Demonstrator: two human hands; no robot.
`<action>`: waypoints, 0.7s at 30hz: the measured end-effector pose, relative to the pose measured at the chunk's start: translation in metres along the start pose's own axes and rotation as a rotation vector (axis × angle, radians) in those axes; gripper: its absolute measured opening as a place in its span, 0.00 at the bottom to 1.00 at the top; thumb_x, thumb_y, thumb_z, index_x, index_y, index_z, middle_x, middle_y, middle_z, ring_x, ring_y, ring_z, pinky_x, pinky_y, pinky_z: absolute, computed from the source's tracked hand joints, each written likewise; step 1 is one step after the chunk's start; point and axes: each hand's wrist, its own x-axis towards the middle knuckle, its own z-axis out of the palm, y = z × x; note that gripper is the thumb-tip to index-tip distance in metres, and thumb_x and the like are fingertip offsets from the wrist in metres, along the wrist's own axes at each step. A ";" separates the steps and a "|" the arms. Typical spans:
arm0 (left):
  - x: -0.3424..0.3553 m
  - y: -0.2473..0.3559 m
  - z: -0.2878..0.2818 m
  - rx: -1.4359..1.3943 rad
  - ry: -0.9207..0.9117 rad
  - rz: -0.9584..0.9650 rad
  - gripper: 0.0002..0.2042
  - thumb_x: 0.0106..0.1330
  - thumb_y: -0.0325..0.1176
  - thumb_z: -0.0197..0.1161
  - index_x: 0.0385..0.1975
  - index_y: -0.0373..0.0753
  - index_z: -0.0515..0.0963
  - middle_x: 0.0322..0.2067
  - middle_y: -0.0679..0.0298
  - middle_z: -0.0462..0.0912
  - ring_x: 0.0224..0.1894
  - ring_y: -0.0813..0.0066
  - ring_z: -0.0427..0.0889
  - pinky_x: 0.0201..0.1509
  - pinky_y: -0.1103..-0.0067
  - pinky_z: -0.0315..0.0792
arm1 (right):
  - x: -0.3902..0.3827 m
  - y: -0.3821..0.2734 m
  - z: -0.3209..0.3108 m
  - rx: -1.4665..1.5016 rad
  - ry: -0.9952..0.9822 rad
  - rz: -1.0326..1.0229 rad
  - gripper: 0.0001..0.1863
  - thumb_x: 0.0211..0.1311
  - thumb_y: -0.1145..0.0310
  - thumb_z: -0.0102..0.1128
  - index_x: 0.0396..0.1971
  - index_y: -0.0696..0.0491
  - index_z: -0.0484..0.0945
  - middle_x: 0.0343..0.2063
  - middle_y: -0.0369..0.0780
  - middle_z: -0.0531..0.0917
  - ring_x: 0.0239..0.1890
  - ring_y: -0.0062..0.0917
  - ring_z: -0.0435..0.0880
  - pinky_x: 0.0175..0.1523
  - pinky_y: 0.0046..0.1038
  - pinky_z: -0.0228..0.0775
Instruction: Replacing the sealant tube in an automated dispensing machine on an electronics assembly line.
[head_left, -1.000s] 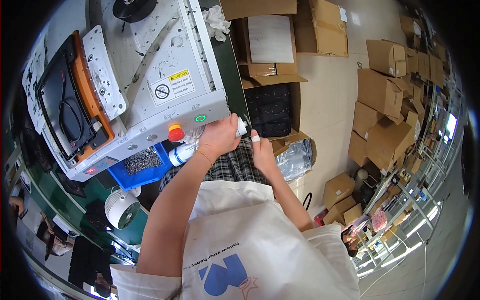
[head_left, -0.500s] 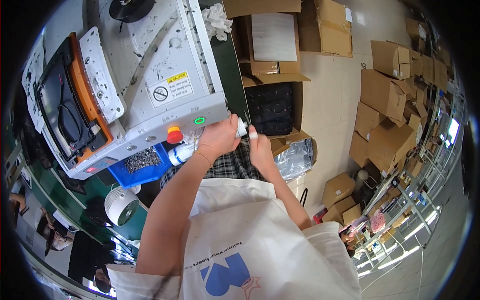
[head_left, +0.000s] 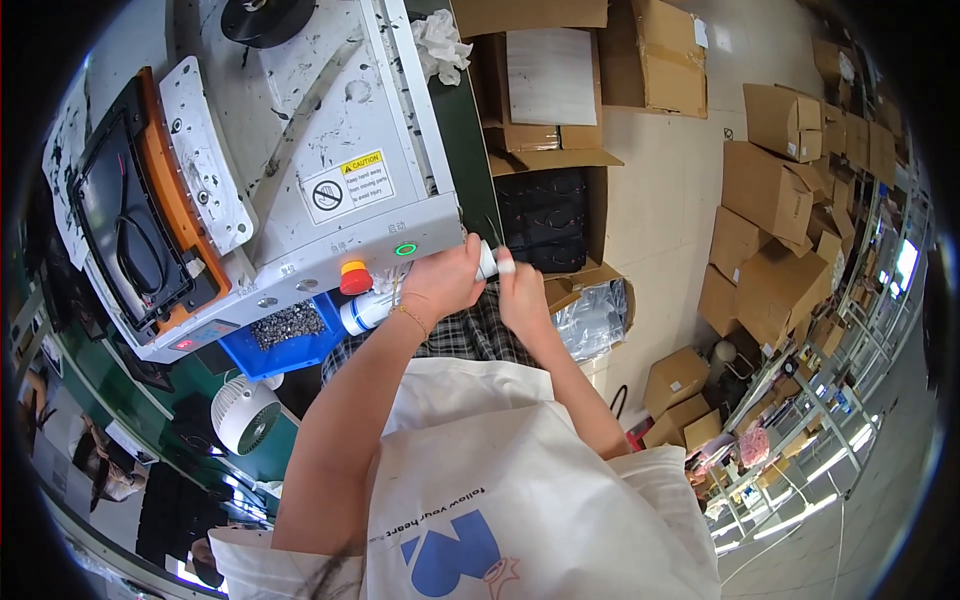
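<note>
White tube [head_left: 400,296] with a blue band, lying slanted just left of frame centre, lower end down-left near the blue band, nozzle end up-right. Middle wrapped in a fist, so only both ends showing. White nozzle tip [head_left: 487,261] poking out, touched by fingertips from the right.

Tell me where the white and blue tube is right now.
In the head view, the white and blue tube lies in the left hand just below the grey machine, its tip by the right hand, above the blue bin.
</note>
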 end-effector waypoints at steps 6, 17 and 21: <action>0.001 -0.001 -0.001 -0.018 0.009 -0.017 0.22 0.46 0.41 0.69 0.35 0.35 0.69 0.36 0.57 0.71 0.38 0.57 0.78 0.38 0.67 0.75 | -0.021 0.022 0.002 -0.052 0.021 0.068 0.31 0.70 0.51 0.40 0.23 0.65 0.78 0.22 0.61 0.77 0.31 0.58 0.77 0.36 0.50 0.68; 0.001 0.001 -0.003 -0.066 -0.036 -0.027 0.21 0.46 0.40 0.69 0.33 0.35 0.69 0.35 0.56 0.72 0.40 0.55 0.78 0.39 0.66 0.75 | -0.017 0.015 -0.001 -0.082 0.043 0.061 0.34 0.70 0.49 0.41 0.19 0.68 0.75 0.20 0.62 0.76 0.29 0.57 0.78 0.34 0.49 0.68; -0.004 0.001 -0.003 -0.088 -0.056 -0.040 0.20 0.46 0.40 0.69 0.33 0.35 0.69 0.35 0.55 0.72 0.39 0.55 0.78 0.39 0.66 0.75 | 0.000 0.003 0.004 -0.005 0.014 0.063 0.33 0.70 0.50 0.41 0.22 0.67 0.77 0.22 0.62 0.77 0.32 0.58 0.78 0.37 0.51 0.68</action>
